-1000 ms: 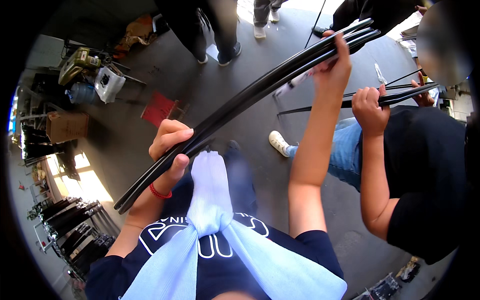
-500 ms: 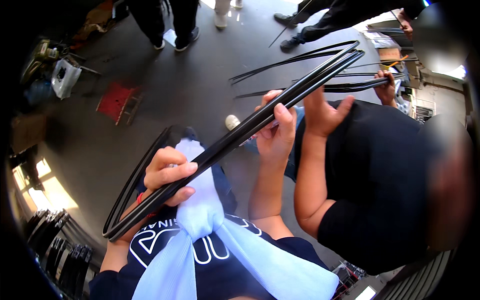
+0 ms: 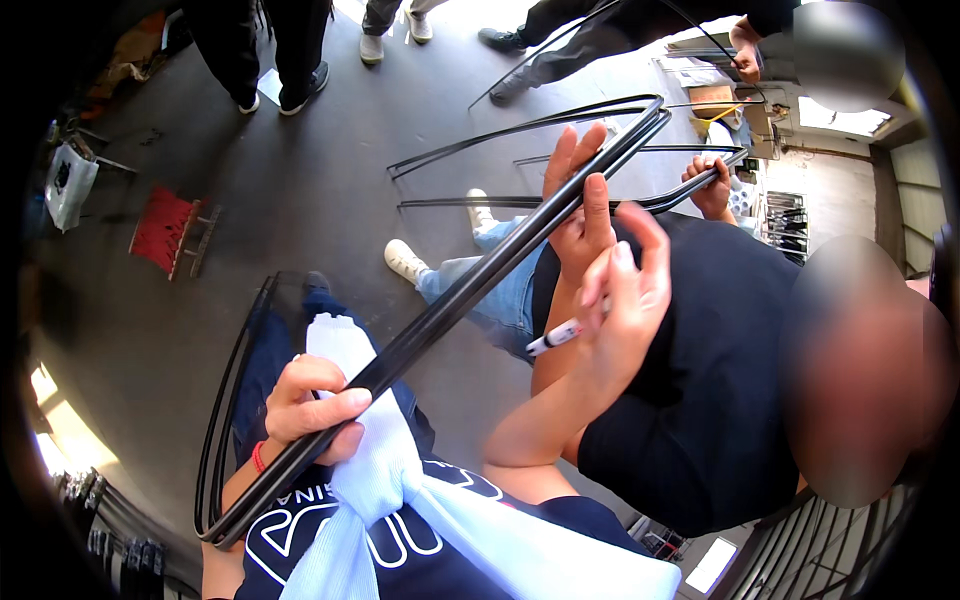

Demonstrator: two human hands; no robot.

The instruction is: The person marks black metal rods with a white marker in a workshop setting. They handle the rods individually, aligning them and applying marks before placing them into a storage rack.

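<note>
Head view — the left hand (image 3: 308, 402) wraps the black strips (image 3: 480, 272), a snug grip best for keeping them bunched; they slant up to a co-worker's hand (image 3: 578, 235) — beside it, the right hand (image 3: 625, 315) loosely holds a pen (image 3: 553, 337).

1. The floor (image 3: 330, 190) is grey and smooth, with a few small dark marks (image 3: 152, 135) far left.
2. A red stool (image 3: 160, 228) sits on it at left, bars showing along its right side.
3. Dark shoes (image 3: 306, 88) stand far left; pale shoes (image 3: 371, 48) stand far, right of them.
4. More dark shoes (image 3: 505, 40) rest farther right.
5. White shoes (image 3: 405, 262) stand mid-floor, nearer.
6. Sunlight (image 3: 75, 430) falls across the floor at near left.
</note>
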